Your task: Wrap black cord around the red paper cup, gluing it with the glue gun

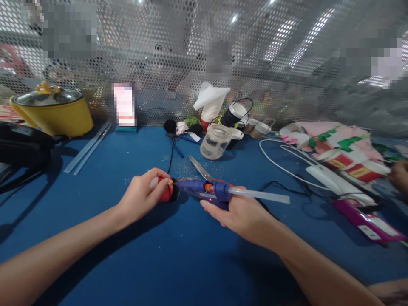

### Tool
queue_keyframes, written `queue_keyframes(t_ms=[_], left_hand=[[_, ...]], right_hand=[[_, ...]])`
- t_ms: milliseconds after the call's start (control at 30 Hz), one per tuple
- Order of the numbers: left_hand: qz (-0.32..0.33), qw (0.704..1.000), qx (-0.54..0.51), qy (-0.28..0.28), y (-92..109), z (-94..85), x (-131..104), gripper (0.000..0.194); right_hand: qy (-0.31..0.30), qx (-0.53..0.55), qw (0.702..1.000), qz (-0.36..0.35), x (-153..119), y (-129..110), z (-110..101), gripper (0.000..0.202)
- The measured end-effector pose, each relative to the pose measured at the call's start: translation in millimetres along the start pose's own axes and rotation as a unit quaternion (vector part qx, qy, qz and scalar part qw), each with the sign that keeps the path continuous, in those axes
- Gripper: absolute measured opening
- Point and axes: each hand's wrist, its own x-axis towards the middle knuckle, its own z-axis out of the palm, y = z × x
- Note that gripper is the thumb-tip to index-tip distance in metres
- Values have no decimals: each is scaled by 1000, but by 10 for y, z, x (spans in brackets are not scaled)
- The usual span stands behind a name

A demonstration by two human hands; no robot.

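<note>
My left hand is closed around a small red paper cup with a black band at its right end, lying on its side just above the table. A black cord runs from the cup up the table. My right hand grips a blue hot glue gun, a long clear glue stick jutting from its back. The gun's nozzle points left and meets or nearly meets the cup; I cannot tell which. A small red light glows on the gun. Behind it lie open scissors, their handles partly hidden.
On the blue table, a clear plastic jar and stacked white cups stand at the back. Spare glue sticks and a yellow pot sit left. A white power strip, cables and a purple box lie right, near another person's hand.
</note>
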Motion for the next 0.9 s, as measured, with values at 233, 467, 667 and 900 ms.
queue_keyframes(t_ms=[233, 467, 667, 900], left_hand=[[1, 1000, 4, 1, -9, 8, -1, 22], [-16, 1000, -9, 4, -41, 11, 16, 23], [-23, 1000, -12, 6, -27, 13, 21, 22], [-29, 999, -13, 2, -33, 19, 22, 23]], right_hand=[[1, 38, 999, -25, -25, 29, -2, 25], [-20, 23, 999, -21, -55, 24, -13, 28], [-15, 2, 1000, -21, -40, -7, -18, 26], [-19, -9, 1000, -21, -51, -11, -28, 27]])
